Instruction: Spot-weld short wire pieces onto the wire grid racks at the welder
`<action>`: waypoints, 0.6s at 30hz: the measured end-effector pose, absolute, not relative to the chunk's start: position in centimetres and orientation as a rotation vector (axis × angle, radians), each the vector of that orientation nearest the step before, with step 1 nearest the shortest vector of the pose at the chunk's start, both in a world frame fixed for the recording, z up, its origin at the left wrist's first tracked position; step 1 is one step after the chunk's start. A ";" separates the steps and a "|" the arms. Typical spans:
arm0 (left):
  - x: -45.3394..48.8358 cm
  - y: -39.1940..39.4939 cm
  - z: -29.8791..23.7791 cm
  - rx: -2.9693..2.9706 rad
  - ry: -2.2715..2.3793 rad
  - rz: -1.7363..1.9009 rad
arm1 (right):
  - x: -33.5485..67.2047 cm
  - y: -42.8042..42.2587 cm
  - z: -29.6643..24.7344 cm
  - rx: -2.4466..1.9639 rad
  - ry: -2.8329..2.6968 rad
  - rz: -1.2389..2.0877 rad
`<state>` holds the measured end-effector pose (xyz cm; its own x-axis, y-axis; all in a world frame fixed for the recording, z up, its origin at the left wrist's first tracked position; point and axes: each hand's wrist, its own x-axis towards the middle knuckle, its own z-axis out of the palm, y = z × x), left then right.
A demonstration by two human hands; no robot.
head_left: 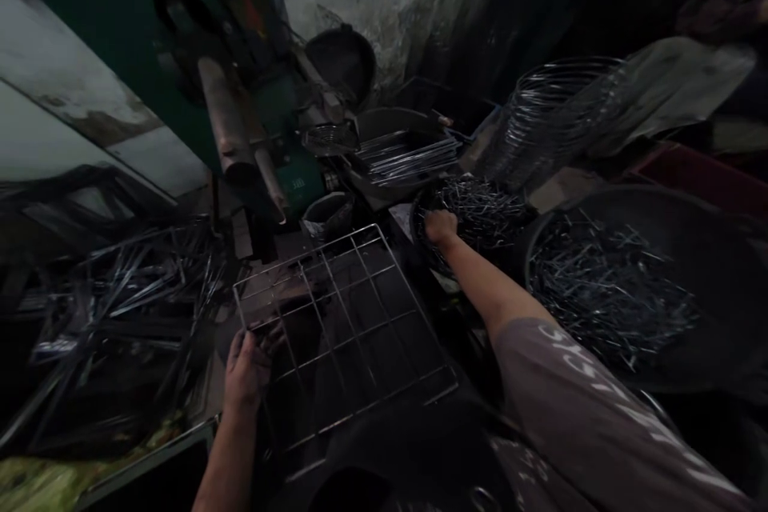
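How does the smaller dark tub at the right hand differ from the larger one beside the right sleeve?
Size: the smaller tub is much narrower than the larger tub.
Fill: metal pieces cover most of the smaller tub's opening, while the larger tub shows a broad bare wall.
Use: the right hand is at the smaller tub; no hand is at the larger tub.
Shared: both are dark and hold loose, thin metal pieces.
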<state>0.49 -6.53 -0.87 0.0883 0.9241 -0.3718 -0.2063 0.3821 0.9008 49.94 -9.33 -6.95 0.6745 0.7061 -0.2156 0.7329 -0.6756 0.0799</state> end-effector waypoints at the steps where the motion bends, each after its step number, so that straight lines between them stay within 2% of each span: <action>1: 0.7 -6.5 -1.0 0.727 1.138 0.998 | 49.8 -9.3 -7.0 2.721 1.200 -0.210; 11: 0.3 -6.4 -1.3 0.637 1.094 1.004 | 49.2 -8.4 -7.3 2.739 1.254 -0.019; 14: 0.0 -6.4 -1.6 0.632 1.099 1.002 | 49.6 -8.5 -7.4 2.792 1.072 -0.097; 18: -0.1 -6.2 -1.8 0.623 1.107 0.975 | 51.3 -7.2 -6.8 2.667 1.118 -0.357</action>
